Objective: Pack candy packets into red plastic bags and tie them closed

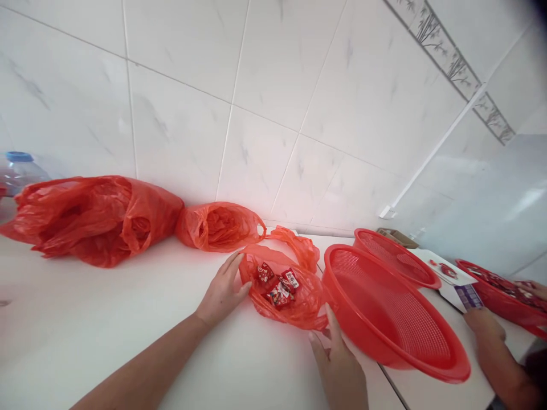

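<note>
A red plastic bag (305,307) lies on the white table with its mouth spread upward. Inside rest several small red printed packets (280,290). My left hand (222,293) is at the bag's left rim, thumb and fingers stretched apart and touching the edge. At the near right corner, my right hand (337,359) has gathered red film between thumb and forefinger. Against that side of the bag stands a large red plastic basket (384,307) with perforated walls. Crumpled red film (299,245) lies just behind the bag.
Bulky red bags (98,216) and a smaller red bag (222,225) line the tiled wall. A blue-capped clear bottle (23,171) stands far left. Another red basket (397,256) is behind the first. At right, a co-worker's arm (491,336) reaches beside a filled red basket (499,290).
</note>
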Demonstrator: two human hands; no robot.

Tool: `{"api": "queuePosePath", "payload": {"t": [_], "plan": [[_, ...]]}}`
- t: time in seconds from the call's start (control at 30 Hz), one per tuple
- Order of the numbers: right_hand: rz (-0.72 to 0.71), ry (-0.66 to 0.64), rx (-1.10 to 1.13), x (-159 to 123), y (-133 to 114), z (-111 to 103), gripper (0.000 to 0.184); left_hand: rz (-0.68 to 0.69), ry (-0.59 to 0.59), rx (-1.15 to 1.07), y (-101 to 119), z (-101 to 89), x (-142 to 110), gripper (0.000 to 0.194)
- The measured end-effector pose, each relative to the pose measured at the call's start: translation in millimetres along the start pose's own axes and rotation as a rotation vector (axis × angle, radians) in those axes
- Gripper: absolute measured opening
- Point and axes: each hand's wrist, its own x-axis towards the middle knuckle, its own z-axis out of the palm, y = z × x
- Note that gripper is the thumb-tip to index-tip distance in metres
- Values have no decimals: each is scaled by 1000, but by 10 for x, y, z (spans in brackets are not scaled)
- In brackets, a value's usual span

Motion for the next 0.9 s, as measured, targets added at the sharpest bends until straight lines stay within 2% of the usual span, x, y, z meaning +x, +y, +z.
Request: {"api": "queuePosePath", "payload": {"t": [0.07,0.17,0.27,0.37,0.4,0.47,0.53,0.6,0.67,0.73,0.8,0.9], "plan": [[-45,-33,117,53,-65,58,65,-36,30,-2,46,-61,29,57],[-199,-43,304,184,-229,49,68,-115,82,-27,191,-243,124,46],[-314,75,391,337,-480,-118,66,-209,148,-86,408,-509,242,36],[-283,276,491,498,-746,-393,53,-269,251,-149,635,-775,337,35],[-249,308,538,551,-820,-483,47,-277,285,-165,704,-848,360,34],[-194,280,617,651,-937,-624,39,-279,329,-189,825,-966,393,30],[-184,182,632,737,-1009,-691,35,-277,332,-204,919,-1046,408,26],[-214,107,609,800,-1045,-686,36,-278,265,-184,979,-1100,396,25],[-241,103,583,838,-1057,-640,43,-274,154,-112,994,-1143,353,31],[-248,144,558,863,-1059,-590,52,-234,12,-25,961,-1186,285,48],[-248,170,530,891,-1064,-561,55,-197,-151,4,886,-1235,211,74],[-232,127,493,956,-1078,-553,63,-185,-386,-107,723,-1323,127,99]]}}
